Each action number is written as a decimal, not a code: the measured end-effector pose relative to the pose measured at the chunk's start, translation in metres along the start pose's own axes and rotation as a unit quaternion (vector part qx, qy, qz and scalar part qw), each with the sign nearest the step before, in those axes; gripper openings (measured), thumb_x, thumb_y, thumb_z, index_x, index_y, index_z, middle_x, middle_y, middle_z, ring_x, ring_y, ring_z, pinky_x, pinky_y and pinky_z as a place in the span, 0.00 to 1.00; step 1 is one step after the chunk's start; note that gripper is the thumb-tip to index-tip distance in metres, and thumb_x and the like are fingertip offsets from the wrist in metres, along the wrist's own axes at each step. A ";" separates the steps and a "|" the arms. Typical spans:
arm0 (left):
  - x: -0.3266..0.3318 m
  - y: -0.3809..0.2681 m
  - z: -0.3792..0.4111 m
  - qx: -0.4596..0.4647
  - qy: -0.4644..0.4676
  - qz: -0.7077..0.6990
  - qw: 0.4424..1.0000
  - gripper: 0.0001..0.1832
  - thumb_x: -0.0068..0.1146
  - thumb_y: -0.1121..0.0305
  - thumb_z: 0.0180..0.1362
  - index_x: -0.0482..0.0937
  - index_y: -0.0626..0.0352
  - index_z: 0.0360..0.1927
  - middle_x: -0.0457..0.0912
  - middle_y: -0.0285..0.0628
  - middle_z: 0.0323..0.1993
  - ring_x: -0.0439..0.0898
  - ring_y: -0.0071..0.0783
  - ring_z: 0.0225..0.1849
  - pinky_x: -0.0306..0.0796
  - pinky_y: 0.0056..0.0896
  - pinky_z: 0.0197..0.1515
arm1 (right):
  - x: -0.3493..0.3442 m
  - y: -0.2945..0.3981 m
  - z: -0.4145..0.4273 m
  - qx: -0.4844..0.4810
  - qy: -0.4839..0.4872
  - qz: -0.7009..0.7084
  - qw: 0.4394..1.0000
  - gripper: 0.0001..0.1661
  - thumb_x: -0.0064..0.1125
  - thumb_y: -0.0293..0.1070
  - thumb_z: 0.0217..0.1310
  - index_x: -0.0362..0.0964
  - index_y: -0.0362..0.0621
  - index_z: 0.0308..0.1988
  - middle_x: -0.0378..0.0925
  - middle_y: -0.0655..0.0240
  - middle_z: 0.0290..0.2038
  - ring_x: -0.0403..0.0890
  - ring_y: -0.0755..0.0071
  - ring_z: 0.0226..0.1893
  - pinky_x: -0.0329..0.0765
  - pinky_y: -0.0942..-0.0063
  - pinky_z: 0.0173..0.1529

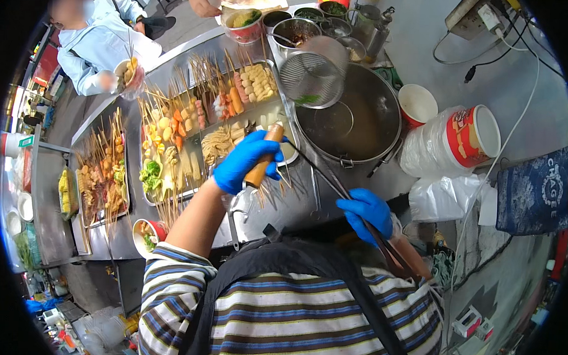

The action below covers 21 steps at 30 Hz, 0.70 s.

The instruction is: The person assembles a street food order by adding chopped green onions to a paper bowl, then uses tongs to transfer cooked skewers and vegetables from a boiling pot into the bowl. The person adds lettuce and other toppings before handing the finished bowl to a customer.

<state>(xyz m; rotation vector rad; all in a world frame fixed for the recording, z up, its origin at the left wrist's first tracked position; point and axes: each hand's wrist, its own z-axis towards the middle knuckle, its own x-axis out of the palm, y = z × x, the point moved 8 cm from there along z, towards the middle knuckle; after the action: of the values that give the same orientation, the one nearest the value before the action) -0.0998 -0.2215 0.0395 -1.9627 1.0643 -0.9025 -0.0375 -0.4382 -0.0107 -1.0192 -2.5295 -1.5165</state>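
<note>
My left hand [247, 162], in a blue glove, grips the wooden handle [265, 158] of a wire-mesh strainer. The strainer's basket [311, 77] hangs over the left rim of a large steel pot [361, 128] of dark liquid, with a bit of green leaf in the mesh. In my right hand [367, 213], also gloved in blue, are long dark chopsticks [331, 179], their tips reaching up toward the strainer's handle. Left of the pot lies a divided steel tray [292, 145] of skewered food and noodles. A round-mouthed steel pot [296, 34] with a spoon stands behind the strainer.
Stacked paper tubs [473, 137] in plastic lie right of the pot, near a power strip [463, 17] with cables. A second skewer tray [127, 172] and a filled paper cup [149, 236] are at left. A person [110, 35] holds a cup of skewers across the counter; another person's hand [203, 1] is beyond the bowls.
</note>
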 end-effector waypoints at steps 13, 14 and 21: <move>-0.103 0.029 -0.034 0.057 -0.083 -0.101 0.990 0.18 0.49 0.66 0.54 0.68 0.67 0.45 0.74 0.36 0.26 0.72 0.21 0.19 0.73 0.24 0.26 | 0.037 0.074 0.103 -0.313 0.041 -0.339 0.886 0.10 0.48 0.34 0.59 0.73 0.41 0.33 0.74 0.66 0.23 0.74 0.77 0.23 0.71 0.78 0.29; -0.101 0.031 -0.039 0.056 -0.080 -0.115 0.989 0.18 0.49 0.66 0.53 0.68 0.66 0.45 0.74 0.36 0.26 0.73 0.20 0.19 0.73 0.24 0.26 | 0.045 0.083 0.100 -0.383 0.020 -0.406 0.830 0.10 0.48 0.33 0.59 0.74 0.41 0.36 0.75 0.66 0.25 0.75 0.77 0.25 0.73 0.78 0.31; -0.108 0.039 -0.041 0.035 -0.077 -0.128 0.988 0.19 0.50 0.66 0.53 0.68 0.65 0.46 0.75 0.35 0.25 0.73 0.20 0.19 0.74 0.26 0.26 | 0.023 0.017 0.156 -0.279 -0.006 -0.179 0.943 0.10 0.49 0.28 0.57 0.74 0.42 0.39 0.74 0.66 0.24 0.74 0.76 0.27 0.72 0.79 0.32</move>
<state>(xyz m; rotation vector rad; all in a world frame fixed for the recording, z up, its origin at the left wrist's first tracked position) -0.1936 -0.1527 0.0015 -2.1034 0.6955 -0.8913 0.0005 -0.2974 -0.0722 -0.5999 -2.4358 -2.4263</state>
